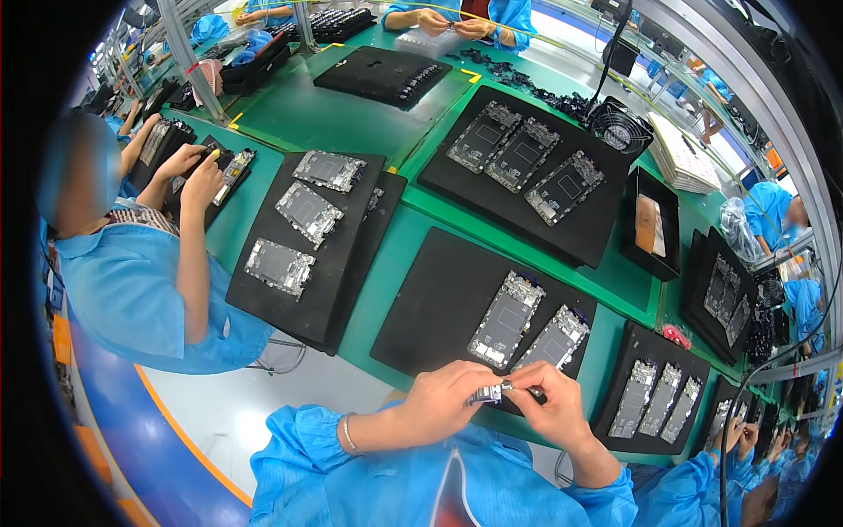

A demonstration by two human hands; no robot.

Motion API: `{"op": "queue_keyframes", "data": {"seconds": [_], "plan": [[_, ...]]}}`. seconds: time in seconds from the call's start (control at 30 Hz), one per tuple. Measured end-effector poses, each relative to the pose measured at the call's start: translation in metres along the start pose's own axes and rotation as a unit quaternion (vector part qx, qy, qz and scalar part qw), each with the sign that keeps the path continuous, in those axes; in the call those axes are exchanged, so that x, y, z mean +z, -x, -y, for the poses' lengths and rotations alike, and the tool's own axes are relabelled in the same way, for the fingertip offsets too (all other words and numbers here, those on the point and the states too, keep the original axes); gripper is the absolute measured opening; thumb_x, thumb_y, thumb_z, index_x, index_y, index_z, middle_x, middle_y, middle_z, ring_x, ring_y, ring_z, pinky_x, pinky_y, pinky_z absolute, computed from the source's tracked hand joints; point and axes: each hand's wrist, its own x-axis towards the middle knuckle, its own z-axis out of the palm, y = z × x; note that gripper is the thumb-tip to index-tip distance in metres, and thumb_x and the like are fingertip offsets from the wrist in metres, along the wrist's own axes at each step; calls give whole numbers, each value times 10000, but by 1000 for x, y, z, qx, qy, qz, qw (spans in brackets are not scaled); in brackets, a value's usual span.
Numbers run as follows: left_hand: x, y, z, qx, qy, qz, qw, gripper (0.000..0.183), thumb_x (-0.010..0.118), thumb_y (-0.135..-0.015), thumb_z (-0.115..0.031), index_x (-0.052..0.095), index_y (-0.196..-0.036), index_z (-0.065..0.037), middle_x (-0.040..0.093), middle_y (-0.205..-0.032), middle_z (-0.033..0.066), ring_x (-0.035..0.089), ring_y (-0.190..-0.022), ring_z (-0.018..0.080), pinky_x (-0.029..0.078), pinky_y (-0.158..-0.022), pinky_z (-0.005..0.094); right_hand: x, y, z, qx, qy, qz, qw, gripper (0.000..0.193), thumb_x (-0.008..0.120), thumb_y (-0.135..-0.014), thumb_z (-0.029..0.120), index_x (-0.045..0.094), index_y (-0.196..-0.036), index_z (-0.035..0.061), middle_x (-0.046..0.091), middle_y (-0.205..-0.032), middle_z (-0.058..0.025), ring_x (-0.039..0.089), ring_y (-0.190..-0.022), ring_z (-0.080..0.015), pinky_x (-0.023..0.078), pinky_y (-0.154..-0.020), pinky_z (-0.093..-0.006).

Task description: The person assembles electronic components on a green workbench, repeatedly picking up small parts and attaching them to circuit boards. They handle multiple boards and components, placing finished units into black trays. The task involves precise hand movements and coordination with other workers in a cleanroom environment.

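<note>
In the head view, the left hand (pixel 446 400) has its thumb and fingers closed on a small board (pixel 486 395), held up over the near edge of the green table (pixel 379 281). The right hand (pixel 555 406) meets it at about 3 o'clock, its fingertips pinched narrow around what looks like a small dark piece (pixel 535 394), too small to name.

The held board is seen almost edge-on; its visible part runs from about 8 o'clock to 2 o'clock, pointing at the right fingertips. The rest is hidden by the left hand, so its full length cannot be told.

On the black mat (pixel 439 290), a bare board (pixel 555 338) lies just past the right hand at 12 o'clock, and that hand is the nearer one. A second board (pixel 507 319) lies at 1 o'clock from the left hand. Both lie flat, long axes from 1 to 7 o'clock. Another mat (pixel 650 342) with three boards is at 3 o'clock; a co-worker (pixel 140 281) sits at 10 o'clock.
</note>
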Motion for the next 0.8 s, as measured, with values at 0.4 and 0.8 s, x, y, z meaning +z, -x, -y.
{"op": "queue_keyframes", "data": {"seconds": [0.4,0.8], "plan": [[-23,-10,21,173,-107,-52,978,444,661,-597,111,564,-1014,-9,650,-907,111,642,-828,286,554,-703,345,10,-23,1,-75,16,-17,997,298,701,-754,21,555,-1013,40,594,-1019,-124,610,-929,-247,501,-781,-340],[3,45,34,157,-5,28,987,344,663,-614,78,529,-921,-2,617,-995,149,616,-901,319,534,-762,385,15,17,-26,-92,63,91,990,350,716,-727,16,530,-1023,40,587,-990,-122,606,-888,-272,516,-724,-340]]}}
